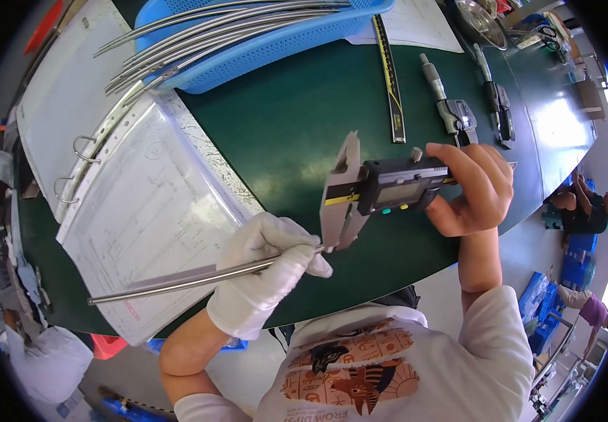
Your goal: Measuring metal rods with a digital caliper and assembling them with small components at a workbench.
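My left hand [265, 271], in a white glove, pinches a thin metal rod [177, 283] near its right end. The rod slants down to the left, over the pages of an open ring binder [156, 204]. My bare right hand [476, 186] grips a digital caliper [399, 188] by its body, fingers over the top and thumb below. The caliper's jaws point toward me and meet the rod's tip beside my gloved fingertips. Whether the jaws press on the tip, I cannot make out.
A blue perforated basket [269, 60] with several metal rods stands at the back left. Behind the caliper lie a steel ruler [390, 84] and two micrometers [452, 105]. A round metal bowl [480, 24] sits at the far right. Other people [585, 204] are at the right.
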Motion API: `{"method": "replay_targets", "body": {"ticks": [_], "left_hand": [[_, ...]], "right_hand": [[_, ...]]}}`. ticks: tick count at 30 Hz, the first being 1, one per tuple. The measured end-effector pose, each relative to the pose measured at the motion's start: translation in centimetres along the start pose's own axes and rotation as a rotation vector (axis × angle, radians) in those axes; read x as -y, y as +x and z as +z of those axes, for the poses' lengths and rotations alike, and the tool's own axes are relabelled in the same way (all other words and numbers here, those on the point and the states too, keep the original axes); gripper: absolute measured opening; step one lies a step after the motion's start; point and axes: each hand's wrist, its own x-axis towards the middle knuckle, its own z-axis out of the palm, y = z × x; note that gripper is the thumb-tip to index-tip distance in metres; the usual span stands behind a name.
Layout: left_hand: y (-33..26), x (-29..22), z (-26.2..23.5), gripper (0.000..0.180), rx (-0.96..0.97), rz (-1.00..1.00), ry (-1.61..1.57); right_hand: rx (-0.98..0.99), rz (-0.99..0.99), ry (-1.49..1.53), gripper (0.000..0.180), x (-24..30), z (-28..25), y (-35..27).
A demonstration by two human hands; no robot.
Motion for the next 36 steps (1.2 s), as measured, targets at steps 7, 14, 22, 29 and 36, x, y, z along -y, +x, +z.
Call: {"method": "replay_targets", "body": {"ticks": [7, 14, 22, 29, 36], "left_hand": [[0.11, -0.33, -0.03, 0.004, -0.001, -0.039, 0.042], [0.08, -0.18, -0.09, 0.005, 0.006, -0.049, 0.036], [0.11, -0.11, -0.20, 0.005, 0.017, -0.035, 0.010], [0.09, -0.11, -0.09, 0.005, 0.007, -0.063, 0.013], [0.10, -0.04, -0.10, 0.004, 0.008, -0.070, 0.010]], "right_hand": [[-0.008, -0.013, -0.016, 0.038, 0.03, 0.19, -0.08], [0.029, -0.005, -0.028, 0.040, 0.12, 0.21, -0.47], [0.014, -0.021, -0.018, 0.040, -0.05, 0.39, -0.32], [0.022, -0.024, -0.045, 0.039, -0.17, 0.16, -0.27], [0.030, -0.024, -0.050, 0.038, -0.14, -0.08, -0.27]]}}
